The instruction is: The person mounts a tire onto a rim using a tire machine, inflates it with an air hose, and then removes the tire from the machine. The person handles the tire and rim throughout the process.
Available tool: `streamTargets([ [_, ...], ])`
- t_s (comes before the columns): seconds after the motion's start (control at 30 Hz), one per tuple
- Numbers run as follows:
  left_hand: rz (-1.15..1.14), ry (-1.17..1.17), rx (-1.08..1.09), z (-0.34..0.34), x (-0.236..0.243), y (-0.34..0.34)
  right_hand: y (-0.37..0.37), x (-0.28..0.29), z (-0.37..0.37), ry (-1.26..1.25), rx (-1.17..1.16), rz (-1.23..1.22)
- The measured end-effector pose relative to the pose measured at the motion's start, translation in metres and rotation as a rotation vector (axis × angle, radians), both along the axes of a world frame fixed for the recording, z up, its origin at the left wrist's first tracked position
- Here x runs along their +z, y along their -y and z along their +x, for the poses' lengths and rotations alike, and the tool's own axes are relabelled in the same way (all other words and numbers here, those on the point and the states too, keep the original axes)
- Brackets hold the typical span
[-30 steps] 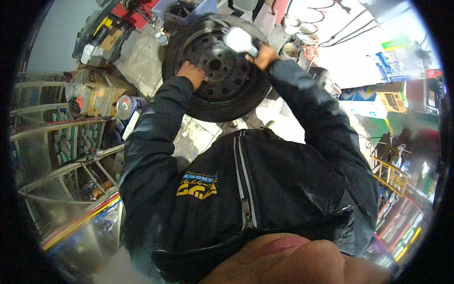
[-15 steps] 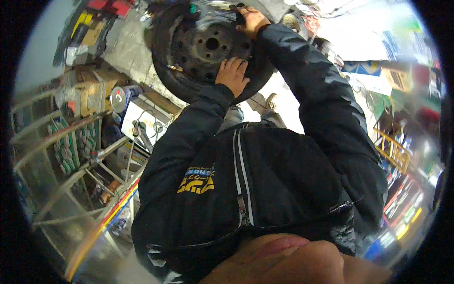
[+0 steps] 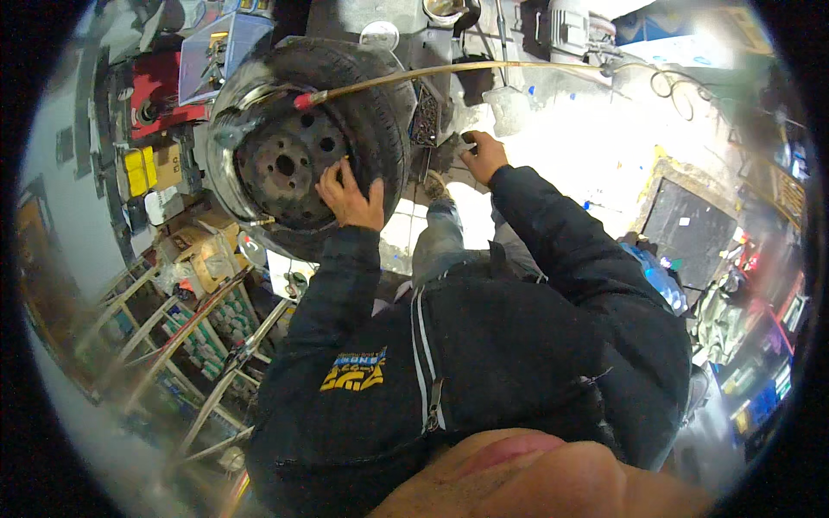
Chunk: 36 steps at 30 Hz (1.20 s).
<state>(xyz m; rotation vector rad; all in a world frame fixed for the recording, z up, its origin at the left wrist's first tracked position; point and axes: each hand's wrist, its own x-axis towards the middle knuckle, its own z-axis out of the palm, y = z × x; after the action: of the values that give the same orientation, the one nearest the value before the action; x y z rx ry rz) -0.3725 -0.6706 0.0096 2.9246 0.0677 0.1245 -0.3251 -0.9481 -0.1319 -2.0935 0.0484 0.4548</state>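
Note:
A black steel wheel rim (image 3: 289, 164) with its tire (image 3: 386, 129) stands tilted in front of me at the upper left. My left hand (image 3: 352, 194) rests at the rim's near right side, its fingers spread. To the right of the tire, my right hand (image 3: 485, 158) is held over the floor, its thumb and forefinger apart. A small dark shape shows near those fingertips; whether they touch it I cannot make out. Across the tire's far part lies a tan hose (image 3: 449, 67) with a red end (image 3: 304, 101) over the rim.
Beyond the tire are a clear plastic bin (image 3: 226, 52) and a red case (image 3: 160, 95). A dark tray of small parts (image 3: 425, 119) stands right of the tire. A metal rack (image 3: 155, 345) fills the left side. A grey motor-like machine (image 3: 570, 30) stands at the far right.
My view has turned, and the wheel now appears further left and more tilted. My right hand has come off the tire's far edge to the right. My left hand remains by the rim.

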Motion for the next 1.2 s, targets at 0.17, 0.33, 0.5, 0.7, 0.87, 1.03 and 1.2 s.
streamTargets([
  [0.17,0.008,0.048,-0.047,0.006,-0.012,0.002,-0.052,-0.111,0.059,-0.214,0.101,-0.035],
  [0.33,0.064,0.025,0.024,0.007,-0.018,0.007,-0.120,-0.166,0.117,-0.161,-0.029,-0.048],
  [0.5,-0.003,-0.033,0.062,0.009,-0.020,0.006,-0.144,-0.183,0.176,-0.335,-0.167,-0.047],
  [0.7,-0.035,-0.083,0.108,0.009,-0.022,0.005,-0.138,-0.186,0.200,-0.385,0.000,-0.118],
  [0.87,0.003,-0.103,0.118,0.011,-0.024,0.007,-0.129,-0.176,0.193,-0.205,-0.047,0.022],
  [1.03,0.064,-0.082,0.090,0.011,-0.027,0.006,-0.118,-0.174,0.215,-0.061,-0.320,0.230],
  [1.2,0.091,-0.116,0.092,0.011,-0.025,0.004,-0.124,-0.192,0.299,-0.033,-0.285,0.397],
])
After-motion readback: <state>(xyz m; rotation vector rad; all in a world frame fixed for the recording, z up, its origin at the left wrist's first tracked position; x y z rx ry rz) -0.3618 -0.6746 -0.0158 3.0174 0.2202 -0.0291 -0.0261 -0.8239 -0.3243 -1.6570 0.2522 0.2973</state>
